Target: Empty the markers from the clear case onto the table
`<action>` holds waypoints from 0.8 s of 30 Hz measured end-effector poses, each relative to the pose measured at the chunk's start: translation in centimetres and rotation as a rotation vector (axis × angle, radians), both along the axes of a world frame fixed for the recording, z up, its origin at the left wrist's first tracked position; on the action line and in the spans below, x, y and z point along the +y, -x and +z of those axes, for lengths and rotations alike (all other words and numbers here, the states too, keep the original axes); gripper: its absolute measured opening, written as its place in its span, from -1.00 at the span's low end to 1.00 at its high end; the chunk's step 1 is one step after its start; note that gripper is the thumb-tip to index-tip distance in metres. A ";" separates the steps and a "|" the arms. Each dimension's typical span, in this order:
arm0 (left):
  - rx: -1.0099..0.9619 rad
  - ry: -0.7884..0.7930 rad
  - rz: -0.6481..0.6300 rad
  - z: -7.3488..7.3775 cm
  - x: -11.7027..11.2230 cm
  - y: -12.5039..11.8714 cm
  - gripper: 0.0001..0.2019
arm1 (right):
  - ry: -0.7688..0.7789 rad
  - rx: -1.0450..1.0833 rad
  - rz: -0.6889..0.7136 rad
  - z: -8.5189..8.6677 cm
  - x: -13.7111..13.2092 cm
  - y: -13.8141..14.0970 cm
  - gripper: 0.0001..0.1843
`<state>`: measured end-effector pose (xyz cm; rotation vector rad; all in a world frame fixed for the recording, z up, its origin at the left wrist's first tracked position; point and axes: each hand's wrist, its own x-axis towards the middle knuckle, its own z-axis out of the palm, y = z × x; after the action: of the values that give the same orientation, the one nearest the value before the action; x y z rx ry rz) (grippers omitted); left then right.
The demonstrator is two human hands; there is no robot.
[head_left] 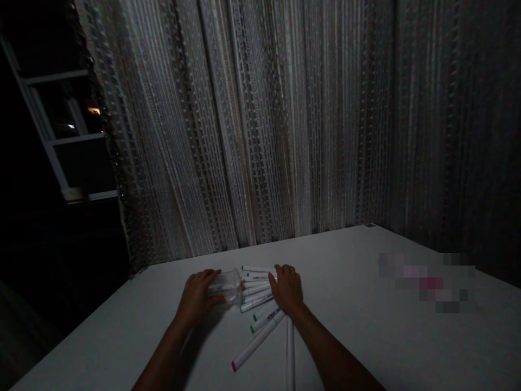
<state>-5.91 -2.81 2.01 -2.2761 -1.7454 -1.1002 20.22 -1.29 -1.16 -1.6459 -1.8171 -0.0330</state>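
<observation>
My left hand (199, 293) is wrapped around a clear plastic container (228, 287) that lies on its side, its mouth facing right. My right hand (287, 289) is closed over a fanned-out bunch of white markers (258, 292), most of their coloured ends pointing left toward the container's mouth. Blue, orange and green ends show. A pink-ended marker (257, 343) slants toward the front left. Another white marker (290, 353) runs from below my right hand to the bottom of the view. Under the palm, the markers' other ends are hidden.
The white table (345, 336) carries everything. At its right side is a pixelated patch (427, 282) with some red, which I cannot make out. A patterned curtain (260, 125) hangs behind the table's back edge. A window (77, 136) stands in the dark at left.
</observation>
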 end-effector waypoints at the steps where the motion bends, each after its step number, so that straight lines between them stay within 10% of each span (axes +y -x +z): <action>1: 0.068 -0.005 -0.013 0.3 0.0 -0.8 -0.42 | -0.041 0.022 0.057 0.1 -0.1 0.2 -0.67; 11: 0.193 -0.042 -0.079 0.7 -0.3 -5.6 -0.38 | -0.088 0.030 0.479 -1.0 0.1 1.5 -0.86; 24: 0.023 -0.077 0.033 -1.0 -1.1 1.1 -0.44 | 0.067 0.001 0.477 0.2 0.1 -0.1 -0.93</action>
<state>-6.99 -3.87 0.98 -2.1990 -1.6948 -1.1106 20.36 -1.20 -0.97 -1.2143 -2.1835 0.2408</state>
